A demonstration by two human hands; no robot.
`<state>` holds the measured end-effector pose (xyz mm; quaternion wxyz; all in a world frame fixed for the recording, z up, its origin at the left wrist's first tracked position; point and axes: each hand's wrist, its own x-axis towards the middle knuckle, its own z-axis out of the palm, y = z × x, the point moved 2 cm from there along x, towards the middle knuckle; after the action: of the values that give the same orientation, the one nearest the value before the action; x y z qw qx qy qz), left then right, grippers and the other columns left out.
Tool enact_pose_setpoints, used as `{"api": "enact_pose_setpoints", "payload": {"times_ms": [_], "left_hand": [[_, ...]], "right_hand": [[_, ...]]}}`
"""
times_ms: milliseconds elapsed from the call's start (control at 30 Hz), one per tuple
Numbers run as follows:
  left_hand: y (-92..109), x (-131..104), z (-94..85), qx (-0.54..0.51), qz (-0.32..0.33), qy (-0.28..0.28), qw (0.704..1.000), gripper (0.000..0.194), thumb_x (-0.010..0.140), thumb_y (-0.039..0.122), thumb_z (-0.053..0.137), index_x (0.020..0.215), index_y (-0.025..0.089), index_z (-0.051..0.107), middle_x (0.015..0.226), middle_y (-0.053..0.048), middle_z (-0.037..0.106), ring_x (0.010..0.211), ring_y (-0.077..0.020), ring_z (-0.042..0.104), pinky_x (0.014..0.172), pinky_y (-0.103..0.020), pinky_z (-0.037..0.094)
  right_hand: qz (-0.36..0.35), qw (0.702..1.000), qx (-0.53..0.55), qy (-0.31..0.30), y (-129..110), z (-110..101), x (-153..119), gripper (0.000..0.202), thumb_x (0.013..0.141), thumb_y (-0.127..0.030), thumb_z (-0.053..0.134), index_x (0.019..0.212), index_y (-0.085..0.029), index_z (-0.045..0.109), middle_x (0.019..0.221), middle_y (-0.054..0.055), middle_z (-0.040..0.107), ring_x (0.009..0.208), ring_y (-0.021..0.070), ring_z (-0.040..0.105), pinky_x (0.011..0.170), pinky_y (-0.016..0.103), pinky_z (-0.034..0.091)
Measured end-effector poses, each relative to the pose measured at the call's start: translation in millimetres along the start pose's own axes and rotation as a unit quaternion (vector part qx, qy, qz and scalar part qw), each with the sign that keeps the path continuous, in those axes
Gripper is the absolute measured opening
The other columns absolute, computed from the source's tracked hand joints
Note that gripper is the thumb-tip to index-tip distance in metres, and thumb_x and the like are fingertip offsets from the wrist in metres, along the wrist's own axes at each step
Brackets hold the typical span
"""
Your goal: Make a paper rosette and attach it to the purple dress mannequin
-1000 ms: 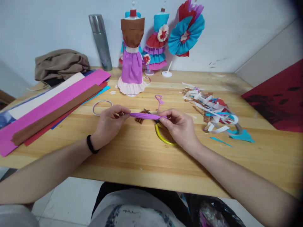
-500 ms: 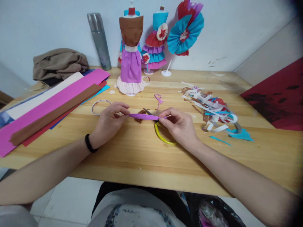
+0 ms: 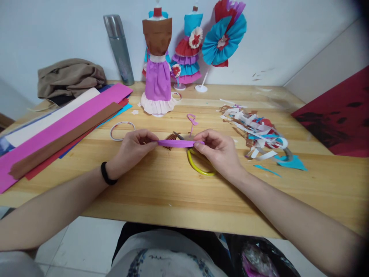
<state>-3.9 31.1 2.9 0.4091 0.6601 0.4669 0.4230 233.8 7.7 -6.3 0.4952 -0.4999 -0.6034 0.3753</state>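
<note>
Well below purple strip (image 3: 177, 144), bagged scraps (image 3: 254, 262).

My paper strip (image 3: 176, 144) is purple, my wristband (image 3: 107, 174) black, my scissors (image 3: 198, 168) yellow at the handle. One mannequin dress (image 3: 158, 79) runs brown, white, purple, then palest pink — the tiered dress (image 3: 186, 70) bands turquoise, red, purple and magenta. My shirt (image 3: 164, 266) is grey, patterned dark blue; the thermos (image 3: 120, 54), grey-green and silver — the tabletop (image 3: 138, 200), honey-toned wood grain.
</note>
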Motion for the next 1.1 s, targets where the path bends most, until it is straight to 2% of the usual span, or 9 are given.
{"api": "enact_pose_setpoints", "payload": {"times_ms": [67, 167, 267, 367, 467, 733, 833, 1000, 1100], "left_hand": [[0.5, -1.1, 0.7, -0.025, -0.029, -0.018, 0.999, 0.008, 0.07, 0.023, 0.073, 0.074, 0.016, 0.072, 0.068, -0.001, 0.069, 0.058, -0.0109, 0.057, 0.054, -0.022, 0.044], [-0.1, -2.4, 1.3, -0.029, -0.053, -0.034, 0.998, 0.018, 0.069, 0.023, 0.073, 0.086, 0.016, 0.075, 0.07, -0.002, 0.07, 0.057, -0.0106, 0.057, 0.052, -0.021, 0.043], [-1.5, -2.4, 1.0, 0.016, -0.015, -0.032, 0.999, 0.026, 0.072, 0.023, 0.072, 0.096, 0.017, 0.077, 0.077, -0.004, 0.073, 0.064, -0.0132, 0.062, 0.056, -0.023, 0.047], [-2.7, -2.2, 0.4, 0.07, 0.045, -0.019, 0.996, 0.018, 0.076, 0.022, 0.068, 0.09, 0.019, 0.079, 0.082, -0.005, 0.076, 0.073, -0.0164, 0.066, 0.062, -0.026, 0.051], [-3.7, -2.5, -0.1, 0.107, 0.078, -0.018, 0.991, 0.013, 0.078, 0.02, 0.065, 0.083, 0.02, 0.077, 0.084, -0.004, 0.075, 0.078, -0.017, 0.067, 0.063, -0.025, 0.051], [1.5, -4.3, 0.2, 0.155, 0.149, -0.007, 0.977, 0.012, 0.079, 0.014, 0.061, 0.081, 0.018, 0.072, 0.09, -0.003, 0.07, 0.069, -0.0108, 0.058, 0.056, -0.022, 0.045], [2.9, -5.4, 1.0, 0.175, 0.145, -0.008, 0.974, 0.013, 0.079, 0.012, 0.059, 0.081, 0.017, 0.072, 0.08, -0.002, 0.067, 0.061, -0.0084, 0.053, 0.053, -0.021, 0.043], [3.1, -7.4, 2.1, 0.191, 0.113, -0.04, 0.974, 0.025, 0.075, 0.008, 0.058, 0.094, 0.016, 0.074, 0.07, 0.001, 0.065, 0.057, -0.0079, 0.051, 0.051, -0.019, 0.041], [4.3, -8.1, 2.3, 0.217, 0.127, -0.056, 0.966, 0.023, 0.075, 0.005, 0.057, 0.087, 0.015, 0.074, 0.069, 0.001, 0.064, 0.058, -0.0082, 0.051, 0.052, -0.02, 0.04]], "right_hand": [[0.0, 1.0, -0.004, -0.002, 0.9, -0.3, 0.5, 0.01, 0.071, -0.029, 0.069, 0.08, -0.026, 0.07, 0.062, -0.002, 0.061, 0.055, 0.0155, 0.054, 0.055, 0.031, 0.043], [-0.016, 0.999, -0.041, -0.005, 1.1, -1.1, 1.1, 0.014, 0.072, -0.028, 0.065, 0.084, -0.026, 0.073, 0.07, 0.0, 0.067, 0.061, 0.0173, 0.058, 0.06, 0.032, 0.045], [-0.066, 0.994, -0.083, -0.004, -1.6, -1.9, 0.8, 0.013, 0.074, -0.027, 0.063, 0.081, -0.027, 0.074, 0.079, 0.003, 0.071, 0.07, 0.0204, 0.062, 0.067, 0.036, 0.047], [-0.114, 0.986, -0.124, -0.003, -3.9, -2.2, -0.2, 0.013, 0.078, -0.024, 0.061, 0.08, -0.027, 0.074, 0.076, 0.004, 0.069, 0.068, 0.0209, 0.061, 0.066, 0.036, 0.046], [-0.137, 0.979, -0.149, 0.0, -3.0, -2.1, -0.8, 0.012, 0.08, -0.022, 0.061, 0.079, -0.026, 0.072, 0.075, 0.004, 0.069, 0.068, 0.0204, 0.061, 0.064, 0.035, 0.047], [-0.179, 0.97, -0.166, 0.006, -1.2, -1.2, -1.3, 0.011, 0.082, -0.018, 0.06, 0.079, -0.025, 0.068, 0.074, 0.003, 0.068, 0.063, 0.0186, 0.061, 0.058, 0.032, 0.046], [-0.187, 0.968, -0.169, 0.009, -1.7, -1.2, -2.0, 0.01, 0.081, -0.018, 0.061, 0.079, -0.025, 0.069, 0.072, 0.003, 0.067, 0.063, 0.0187, 0.061, 0.058, 0.033, 0.046], [-0.198, 0.965, -0.169, 0.013, -2.7, -0.6, -3.3, 0.011, 0.082, -0.018, 0.061, 0.079, -0.025, 0.069, 0.072, 0.003, 0.067, 0.065, 0.0192, 0.062, 0.06, 0.033, 0.047], [-0.21, 0.962, -0.175, 0.015, -3.5, 0.3, -4.1, 0.012, 0.082, -0.016, 0.061, 0.079, -0.025, 0.069, 0.073, 0.003, 0.068, 0.065, 0.0184, 0.062, 0.059, 0.033, 0.047]]}}
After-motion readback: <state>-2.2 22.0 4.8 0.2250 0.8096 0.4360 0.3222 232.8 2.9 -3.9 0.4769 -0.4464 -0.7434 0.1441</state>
